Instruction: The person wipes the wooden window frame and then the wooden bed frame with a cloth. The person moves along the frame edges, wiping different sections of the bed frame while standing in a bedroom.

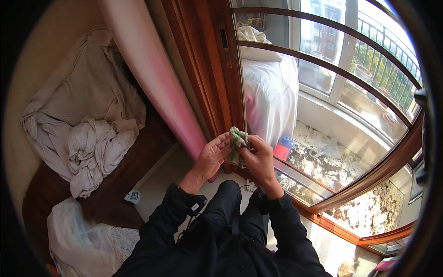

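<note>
Between my two hands, a crumpled green-and-white cloth (238,136) is bunched up in front of the wooden door frame. My right hand (260,159) grips it from the right, thumb and fingers closed on its folds. From the other side my left hand (211,158) has its fingertips on the cloth's left edge, thumb bent inward and pinching toward it. A lower part of the cloth hangs down between the palms, partly hidden by the fingers.
A glazed wooden sliding door (221,69) stands ahead, with a pink-white curtain (159,69) to its left. Beige fabric (92,111) lies over dark brown furniture (110,203); sheer white fabric (78,235) is below. Behind the glass are a white-draped piece (272,92) and a littered floor (314,157).
</note>
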`<state>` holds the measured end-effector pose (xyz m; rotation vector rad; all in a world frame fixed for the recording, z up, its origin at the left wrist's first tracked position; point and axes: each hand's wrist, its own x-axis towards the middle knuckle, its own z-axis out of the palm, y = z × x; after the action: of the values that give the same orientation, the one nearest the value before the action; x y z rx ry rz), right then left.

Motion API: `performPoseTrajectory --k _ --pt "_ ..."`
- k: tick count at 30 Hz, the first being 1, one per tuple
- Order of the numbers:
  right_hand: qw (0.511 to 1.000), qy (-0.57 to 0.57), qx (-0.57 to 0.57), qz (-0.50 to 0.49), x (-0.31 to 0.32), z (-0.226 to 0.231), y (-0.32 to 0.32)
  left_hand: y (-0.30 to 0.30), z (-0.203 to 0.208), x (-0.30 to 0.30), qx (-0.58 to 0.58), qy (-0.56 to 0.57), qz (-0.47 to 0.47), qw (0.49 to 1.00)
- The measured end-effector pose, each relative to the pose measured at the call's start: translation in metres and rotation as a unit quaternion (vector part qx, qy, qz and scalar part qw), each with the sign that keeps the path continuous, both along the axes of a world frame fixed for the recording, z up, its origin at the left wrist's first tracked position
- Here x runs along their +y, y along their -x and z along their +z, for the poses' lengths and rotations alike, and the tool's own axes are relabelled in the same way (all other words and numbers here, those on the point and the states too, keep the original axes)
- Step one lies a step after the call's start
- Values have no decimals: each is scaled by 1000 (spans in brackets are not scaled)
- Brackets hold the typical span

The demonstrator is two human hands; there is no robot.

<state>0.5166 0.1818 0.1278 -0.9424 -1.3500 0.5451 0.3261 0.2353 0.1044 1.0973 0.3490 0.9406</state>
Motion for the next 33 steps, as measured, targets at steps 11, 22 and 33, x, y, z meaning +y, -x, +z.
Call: performPoseTrajectory --k 11,22,33 --pt "974 118 -192 -35 -28 -96 -74 -25 41 97 60 -154 204 965" --pt "775 362 -515 -52 -72 -276 -138 -86 229 247 124 -557 604 556" --pt "822 166 -438 -325 -65 -307 -76 -80 198 259 203 -610 551 532"
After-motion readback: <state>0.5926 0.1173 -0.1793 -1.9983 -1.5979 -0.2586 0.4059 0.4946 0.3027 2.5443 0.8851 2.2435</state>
